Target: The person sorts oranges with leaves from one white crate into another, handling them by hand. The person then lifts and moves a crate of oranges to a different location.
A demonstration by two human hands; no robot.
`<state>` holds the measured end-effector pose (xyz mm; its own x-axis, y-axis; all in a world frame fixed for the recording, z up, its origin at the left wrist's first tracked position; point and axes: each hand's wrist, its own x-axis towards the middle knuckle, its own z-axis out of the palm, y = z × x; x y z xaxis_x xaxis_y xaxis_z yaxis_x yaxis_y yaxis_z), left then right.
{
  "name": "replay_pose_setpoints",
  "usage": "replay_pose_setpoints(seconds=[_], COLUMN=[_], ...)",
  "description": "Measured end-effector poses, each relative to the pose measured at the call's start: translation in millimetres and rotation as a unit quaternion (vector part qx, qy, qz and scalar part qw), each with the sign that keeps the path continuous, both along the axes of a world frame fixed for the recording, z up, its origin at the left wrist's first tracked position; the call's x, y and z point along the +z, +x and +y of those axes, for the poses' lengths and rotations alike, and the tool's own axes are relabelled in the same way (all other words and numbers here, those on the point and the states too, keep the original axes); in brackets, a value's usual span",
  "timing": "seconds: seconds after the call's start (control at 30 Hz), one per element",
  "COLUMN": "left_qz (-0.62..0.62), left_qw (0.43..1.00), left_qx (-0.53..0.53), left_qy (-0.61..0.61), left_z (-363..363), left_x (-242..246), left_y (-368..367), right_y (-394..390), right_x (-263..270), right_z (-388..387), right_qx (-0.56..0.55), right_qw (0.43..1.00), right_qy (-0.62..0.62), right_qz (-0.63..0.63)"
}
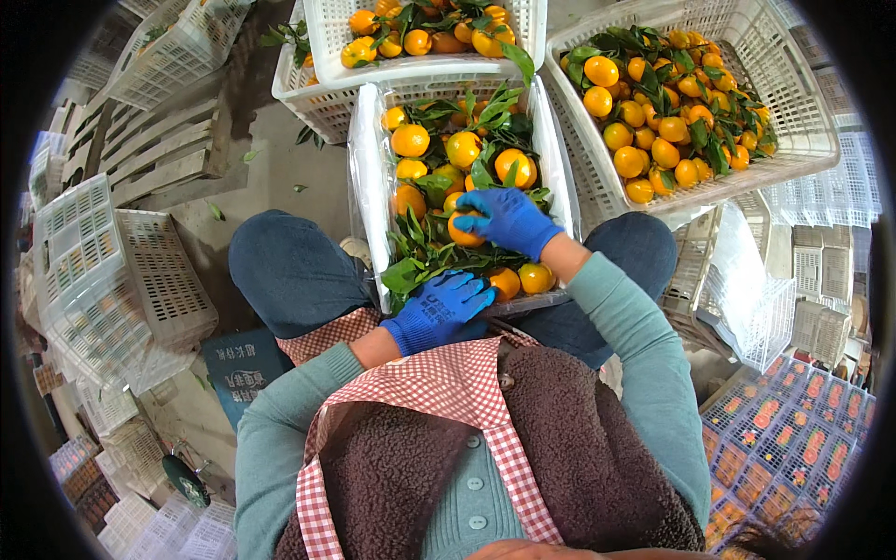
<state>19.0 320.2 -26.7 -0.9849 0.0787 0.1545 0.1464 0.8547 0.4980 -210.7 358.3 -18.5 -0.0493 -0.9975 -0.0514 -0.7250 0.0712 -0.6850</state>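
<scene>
Between my knees stands a white box [363,203] lined with clear plastic film, filled with leafy mandarins [410,141]. My right hand [514,222], in a blue knitted glove, curls its fingers around one mandarin [463,231] above the others near the middle of the box. At the near left corner, my left hand [441,308], also gloved in blue, lies with fingers spread over the box edge and the green leaves [413,273]. Nothing shows in its fingers, though its palm is hidden.
A large white plastic crate [805,150] of mandarins sits at right, and another crate [420,75] of them stands beyond the box. White crates [168,273] and wooden pallets [164,140] are at left. Printed clear baskets [791,427] are stacked at lower right.
</scene>
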Motion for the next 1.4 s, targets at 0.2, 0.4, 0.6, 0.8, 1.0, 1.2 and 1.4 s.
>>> replay_pose_setpoints(seconds=[0.2,0.4,0.6,0.8,1.0,1.2,1.4], left_qz=[0.018,-0.019,-0.112,-0.033,-0.030,-0.049,-0.008], left_qw=[1.000,0.996,0.993,0.999,0.999,0.998,0.984], left_qx=[-0.002,0.028,0.002,0.018,0.008,-0.048,0.133], left_qy=[0.024,0.086,-0.029,-0.007,-0.037,0.000,0.119], left_z=[0,-2,9,7,5,-17,-70], left_x=[1,20,27,15,10,39,81], left_y=[0,-13,-33,-26,-26,-22,-18], right_y=[-32,-28,-28,-19,-4,-66,-184], right_x=[28,23,11,13,19,99,106], right_z=[23,13,-4,25,39,9,35], right_qx=[0.069,0.099,0.237,0.153,0.161,0.199,-0.178], right_qw=[0.986,0.973,0.933,0.948,0.927,0.957,0.867], right_qy=[0.064,0.052,0.187,0.074,0.226,0.210,0.281], right_qz=[0.135,0.202,0.197,0.270,0.252,-0.002,0.371])
